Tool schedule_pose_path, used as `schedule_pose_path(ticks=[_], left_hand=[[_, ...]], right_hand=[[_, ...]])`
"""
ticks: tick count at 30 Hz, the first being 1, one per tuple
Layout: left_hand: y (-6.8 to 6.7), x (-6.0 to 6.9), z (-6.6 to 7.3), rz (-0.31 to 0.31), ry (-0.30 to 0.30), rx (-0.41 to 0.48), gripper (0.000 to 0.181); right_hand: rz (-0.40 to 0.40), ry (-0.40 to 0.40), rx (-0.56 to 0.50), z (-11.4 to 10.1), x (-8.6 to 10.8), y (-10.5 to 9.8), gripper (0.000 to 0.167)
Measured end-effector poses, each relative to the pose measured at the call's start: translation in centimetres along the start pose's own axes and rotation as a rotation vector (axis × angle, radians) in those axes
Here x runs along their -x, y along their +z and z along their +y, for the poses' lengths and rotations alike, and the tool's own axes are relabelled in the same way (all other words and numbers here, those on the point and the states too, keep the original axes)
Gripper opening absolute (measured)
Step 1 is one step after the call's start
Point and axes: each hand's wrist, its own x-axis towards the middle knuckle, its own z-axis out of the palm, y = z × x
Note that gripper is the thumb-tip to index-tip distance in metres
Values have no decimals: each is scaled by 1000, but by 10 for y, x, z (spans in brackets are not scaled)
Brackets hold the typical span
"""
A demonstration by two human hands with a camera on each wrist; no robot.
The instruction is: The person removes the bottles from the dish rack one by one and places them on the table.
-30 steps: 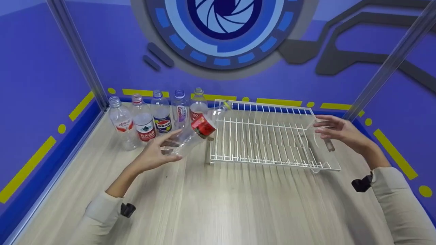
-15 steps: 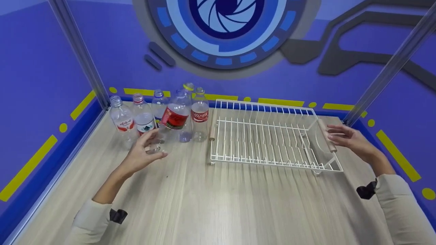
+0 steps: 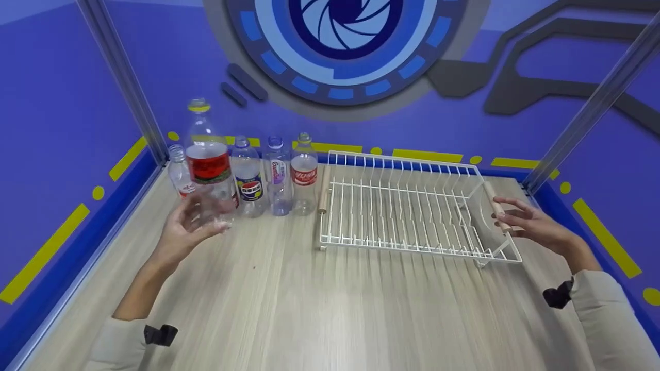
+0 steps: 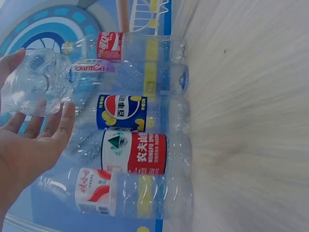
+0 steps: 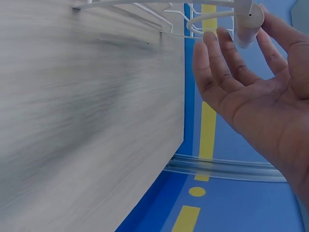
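Note:
My left hand [image 3: 175, 232] holds a large clear plastic bottle [image 3: 205, 135] with a red label and yellow neck ring around its lower part. The bottle is nearly upright, in front of the left end of a row of bottles. In the left wrist view, its clear base [image 4: 38, 84] shows between thumb and fingers. My right hand [image 3: 539, 226] is at the right wooden handle [image 3: 496, 206] of the white wire dish rack [image 3: 402, 247], thumb touching it and fingers bent loosely round it. The right wrist view shows the handle's end [image 5: 250, 19] between thumb and fingers.
Several capless bottles stand along the back: a white-and-red-labelled bottle [image 3: 180, 175], a Nongfu Spring bottle [image 4: 133, 152] mostly hidden in the head view, a blue-labelled bottle [image 3: 250, 185], a purple-tinted bottle [image 3: 279, 180] and a Coca-Cola bottle [image 3: 304, 178]. Blue walls enclose the table.
The left hand has carried the large bottle leftward from beside the rack, turning it from tilted to nearly upright. The right hand has come down onto the rack's right handle.

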Motion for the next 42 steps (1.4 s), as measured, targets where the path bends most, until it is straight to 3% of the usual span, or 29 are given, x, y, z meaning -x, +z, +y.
schedule_pose_path(ticks=[6,11,16,22,31,42], left_hand=[[-15,3,-1,54,31,25,69],[-29,7,-4,111,17,96,67],[-47,8,-11,167,-23,94,67],[-69,4,-26,208,-170,-9,82],[-85,4,-45,248,-303,-239,99],[-97,-6,-66,276,-364,-245,90]], right_hand=[[-21,-3,-47,5,2,0,53],[-23,0,-94,5,-2,0,52],[-25,14,-107,4,-4,2,52],[-22,22,-125,5,-2,3,51],[-37,17,-167,9,-2,3,52],[-30,21,-162,10,0,3,52]])
